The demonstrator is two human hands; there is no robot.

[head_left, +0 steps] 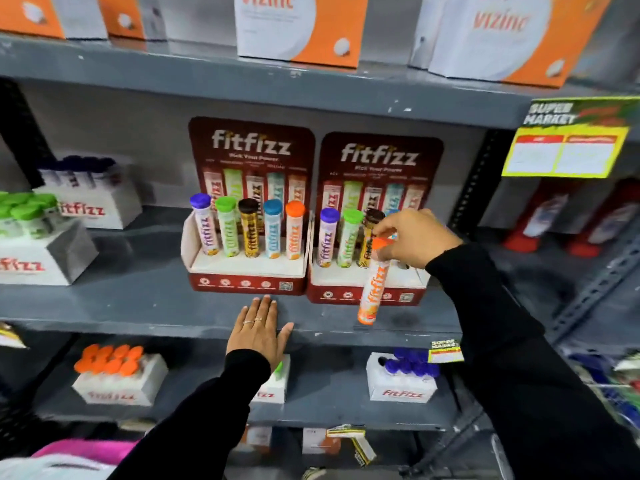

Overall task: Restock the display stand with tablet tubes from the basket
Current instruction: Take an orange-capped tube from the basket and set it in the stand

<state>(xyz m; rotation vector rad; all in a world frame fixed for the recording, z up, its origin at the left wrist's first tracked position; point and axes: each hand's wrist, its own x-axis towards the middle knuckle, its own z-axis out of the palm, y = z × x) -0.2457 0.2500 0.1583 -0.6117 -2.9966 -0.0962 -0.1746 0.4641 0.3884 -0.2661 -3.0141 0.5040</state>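
Observation:
Two dark red fitfizz display stands sit side by side on the middle grey shelf. The left stand [246, 282] holds several upright tubes with purple, green, brown, blue and orange caps. In the right stand [363, 296] I see purple, green and brown-capped tubes, with a blue cap partly hidden behind my hand. My right hand [412, 237] grips an orange-capped tube [372, 289] by its cap, hanging in front of the right stand. My left hand [259, 330] lies flat on the shelf edge, fingers spread, holding nothing. The basket is not in view.
White fitfizz boxes of green-capped tubes [31, 237] and dark-capped tubes [90, 192] stand at the left of the shelf. Below are boxes with orange caps [117, 375] and blue caps [401, 379]. Orange and white cartons [298, 26] fill the top shelf. A yellow price sign [568, 143] hangs at right.

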